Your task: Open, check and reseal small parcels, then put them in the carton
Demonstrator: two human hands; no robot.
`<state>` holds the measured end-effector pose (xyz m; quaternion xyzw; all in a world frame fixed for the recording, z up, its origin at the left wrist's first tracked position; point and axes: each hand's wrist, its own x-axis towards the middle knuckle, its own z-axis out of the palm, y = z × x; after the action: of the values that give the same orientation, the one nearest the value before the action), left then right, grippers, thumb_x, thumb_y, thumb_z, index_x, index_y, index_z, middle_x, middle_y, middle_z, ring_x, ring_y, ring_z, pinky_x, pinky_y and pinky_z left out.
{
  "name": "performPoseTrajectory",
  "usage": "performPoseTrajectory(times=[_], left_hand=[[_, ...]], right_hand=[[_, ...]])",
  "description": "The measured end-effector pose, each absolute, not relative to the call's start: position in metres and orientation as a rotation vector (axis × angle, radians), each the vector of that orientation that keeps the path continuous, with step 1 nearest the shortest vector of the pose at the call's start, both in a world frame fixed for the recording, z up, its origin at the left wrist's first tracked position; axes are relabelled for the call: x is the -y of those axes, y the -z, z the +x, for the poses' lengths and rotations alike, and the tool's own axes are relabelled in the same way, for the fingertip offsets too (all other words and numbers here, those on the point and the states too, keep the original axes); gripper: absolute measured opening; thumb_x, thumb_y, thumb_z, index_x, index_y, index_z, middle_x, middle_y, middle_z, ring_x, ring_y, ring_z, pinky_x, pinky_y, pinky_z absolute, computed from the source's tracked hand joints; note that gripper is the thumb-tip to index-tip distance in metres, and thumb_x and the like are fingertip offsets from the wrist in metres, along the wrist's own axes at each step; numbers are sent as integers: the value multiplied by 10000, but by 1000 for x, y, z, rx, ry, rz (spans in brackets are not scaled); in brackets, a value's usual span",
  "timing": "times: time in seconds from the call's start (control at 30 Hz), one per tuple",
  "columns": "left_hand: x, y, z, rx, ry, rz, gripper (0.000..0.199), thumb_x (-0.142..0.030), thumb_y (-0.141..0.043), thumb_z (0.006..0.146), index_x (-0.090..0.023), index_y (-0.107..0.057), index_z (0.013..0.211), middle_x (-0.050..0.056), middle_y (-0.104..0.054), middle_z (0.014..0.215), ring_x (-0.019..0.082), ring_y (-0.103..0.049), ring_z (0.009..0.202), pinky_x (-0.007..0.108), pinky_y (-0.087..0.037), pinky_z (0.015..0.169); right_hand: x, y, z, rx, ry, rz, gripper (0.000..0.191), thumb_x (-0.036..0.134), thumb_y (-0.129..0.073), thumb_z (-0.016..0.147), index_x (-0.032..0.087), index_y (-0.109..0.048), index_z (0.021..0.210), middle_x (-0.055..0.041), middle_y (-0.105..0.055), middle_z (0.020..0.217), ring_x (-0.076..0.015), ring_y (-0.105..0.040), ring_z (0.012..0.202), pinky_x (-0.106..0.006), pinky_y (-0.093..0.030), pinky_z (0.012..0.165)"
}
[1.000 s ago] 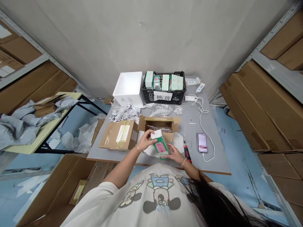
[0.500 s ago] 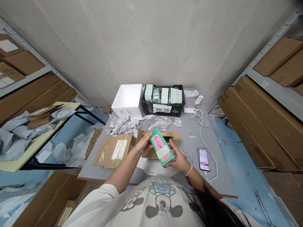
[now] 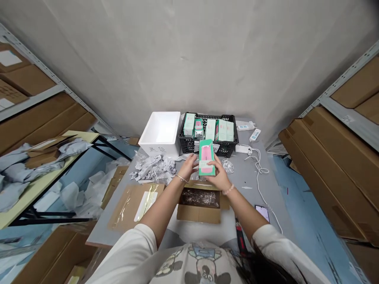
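A green box with a pink panel [image 3: 206, 157] stands upright between my hands, above the far edge of an open cardboard carton [image 3: 199, 213]. My left hand [image 3: 188, 167] grips its left side, and my right hand [image 3: 217, 177] holds its lower right side. Inside the carton lies a dark item in clear plastic wrap [image 3: 199, 197]. To the carton's left lies a flattened cardboard piece with clear tape [image 3: 134, 207]. The box's back face is hidden from me.
A black crate [image 3: 209, 134] of similar boxes and a white foam box [image 3: 160, 134] stand at the grey table's [image 3: 254, 185] far end. Crumpled grey paper [image 3: 152, 167], a phone [image 3: 263, 213], a white cable [image 3: 260, 173] and a red-handled cutter [image 3: 240, 236] lie about. Shelved cartons [image 3: 325, 173] flank both sides.
My hands have carried the box forward, away from me, and raised it upright past the carton. The carton now shows fully below my hands, and the view has tilted down a little.
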<state>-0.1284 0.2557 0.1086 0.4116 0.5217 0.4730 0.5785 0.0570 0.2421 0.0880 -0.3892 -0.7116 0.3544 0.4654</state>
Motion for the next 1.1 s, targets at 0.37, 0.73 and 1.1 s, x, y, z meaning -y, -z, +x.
performPoseTrajectory(times=[0.37, 0.73, 1.1], left_hand=[[-225, -69, -184, -1405, -1003, 785, 421, -503, -628, 811, -232, -603, 1132, 121, -608, 1282, 233, -645, 1042, 321, -483, 793], [-226, -55, -197, -1425, -981, 790, 328, -429, -632, 786, -233, -648, 1049, 95, -666, 1176, 227, -646, 965, 340, -482, 796], [-213, -48, -204, -1505, -976, 1128, 271, -339, -581, 831, -211, -644, 1062, 76, -677, 1095, 236, -631, 998, 400, -463, 947]], right_hand=[[-533, -140, 7, 2308, -523, -1200, 514, 191, -877, 538, 180, -663, 1004, -138, -238, 1565, -324, -356, 1401, -423, -379, 1085], [-600, -82, -45, 2438, -569, -1284, 1203, 207, -940, 392, 73, -387, 1451, -278, -238, 1543, -380, -318, 1406, -460, -303, 1151], [-461, -138, 23, 2175, -483, -1103, 1099, 500, -706, 780, 203, 1, 1567, -114, 32, 1626, -345, -43, 1489, -550, -121, 1198]])
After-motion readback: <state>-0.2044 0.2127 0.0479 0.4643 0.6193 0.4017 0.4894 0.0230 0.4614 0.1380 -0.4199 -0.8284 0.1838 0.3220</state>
